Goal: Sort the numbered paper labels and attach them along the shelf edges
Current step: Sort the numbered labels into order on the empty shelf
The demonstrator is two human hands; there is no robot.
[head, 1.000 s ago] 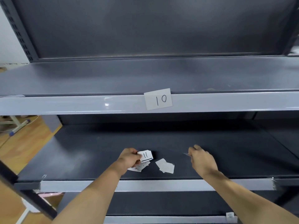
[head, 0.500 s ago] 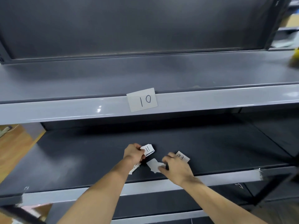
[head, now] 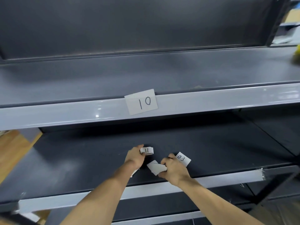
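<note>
Labels sit on the dark lower shelf [head: 81, 159], close in front of us and between our two hands. Our left hand [head: 135, 157] pinches the left end of the "11" label [head: 148, 151], which sticks out to the right of its fingers. More paper [head: 134, 173] peeks out under that wrist. Our right hand [head: 174, 169] is curled, thumb and fingers nipping the right edge of the blank slips [head: 155, 167] lying between both hands. The "03" label [head: 182, 159] juts out just beyond its knuckles; we cannot tell whether it is held. The "10" label [head: 142, 102] is stuck on the upper shelf edge [head: 65, 112], well above
</note>
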